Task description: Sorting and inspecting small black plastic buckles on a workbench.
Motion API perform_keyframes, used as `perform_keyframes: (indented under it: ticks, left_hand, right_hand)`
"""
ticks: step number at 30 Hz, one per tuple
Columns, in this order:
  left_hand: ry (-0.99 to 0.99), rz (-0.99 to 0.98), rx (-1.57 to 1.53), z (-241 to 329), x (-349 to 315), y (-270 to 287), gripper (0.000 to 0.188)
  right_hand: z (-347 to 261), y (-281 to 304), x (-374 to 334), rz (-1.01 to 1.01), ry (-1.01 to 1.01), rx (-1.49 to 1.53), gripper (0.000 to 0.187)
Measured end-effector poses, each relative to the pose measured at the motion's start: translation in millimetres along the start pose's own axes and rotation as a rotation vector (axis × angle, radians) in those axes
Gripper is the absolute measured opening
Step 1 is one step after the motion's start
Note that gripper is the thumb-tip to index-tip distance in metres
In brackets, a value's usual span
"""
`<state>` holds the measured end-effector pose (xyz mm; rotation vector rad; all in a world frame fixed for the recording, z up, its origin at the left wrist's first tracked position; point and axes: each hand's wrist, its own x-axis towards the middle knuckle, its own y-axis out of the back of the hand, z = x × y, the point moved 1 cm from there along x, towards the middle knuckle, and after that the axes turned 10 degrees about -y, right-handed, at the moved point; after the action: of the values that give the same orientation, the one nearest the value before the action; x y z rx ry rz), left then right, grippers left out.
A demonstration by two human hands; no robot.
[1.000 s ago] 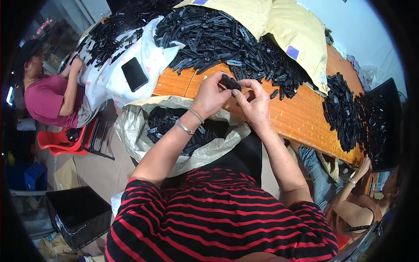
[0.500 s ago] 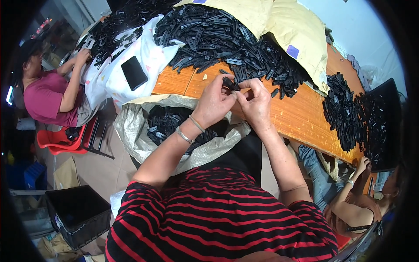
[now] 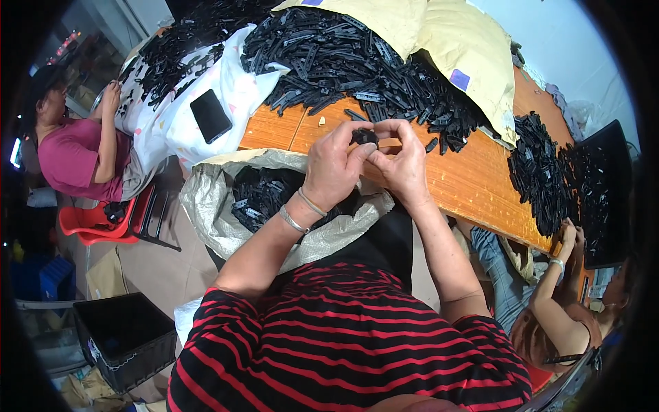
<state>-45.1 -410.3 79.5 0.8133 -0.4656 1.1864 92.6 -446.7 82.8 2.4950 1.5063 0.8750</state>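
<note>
My left hand [image 3: 333, 162] and my right hand [image 3: 402, 159] meet in front of me, over the near edge of the wooden table [image 3: 460, 180]. Both are closed around a small black plastic piece [image 3: 364, 136], thumbs and forefingers pressing it from either side. Fingers cover much of the piece, so its full shape is hidden. Beyond my hands lies a big heap of black plastic pieces [image 3: 322, 58], long and narrow. Below my left wrist an open woven sack [image 3: 223, 223] holds more black pieces [image 3: 259, 196].
A phone [image 3: 211, 116] rests on white patterned plastic at the left. Yellowish paper sacks [image 3: 467, 62] lie over the heap. Another pile [image 3: 539, 175] and a black tray [image 3: 600, 199] are at the right. Co-workers sit on both sides. A black crate [image 3: 127, 343] stands lower left.
My fingers have shifted around the black piece, my left hand turning slightly and both hands drawing closer together. The co-workers' hands at left and right have moved too.
</note>
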Motion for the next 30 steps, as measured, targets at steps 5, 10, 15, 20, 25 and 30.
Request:
perform_keyframes:
  ticks: [5,10,15,20,25,30]
  left_hand:
    - [-0.003,-0.068,0.016,1,-3,8,0.02]
    - [0.005,-0.092,-0.096,1,-9,13,0.015]
    - [0.291,-0.243,-0.202,13,-16,57,0.014]
    - [-0.045,-0.707,0.353,3,-26,109,0.014]
    - [0.183,-0.388,0.171,-11,13,72,0.017]
    - [-0.2,-0.408,0.486,-76,38,-2,0.022]
  right_hand:
    - [16,-2,-4,-0.199,-0.183,0.044,0.028]
    - [16,-14,-12,-0.109,-0.08,0.027,0.032]
    - [-10,-6,-26,-0.454,0.096,-0.034,0.027]
    - [29,24,8,-0.277,0.054,-0.257,0.015]
    - [64,42,39,-0.172,0.185,-0.638,0.011]
    - [82,34,53,-0.315,0.224,-0.832,0.016]
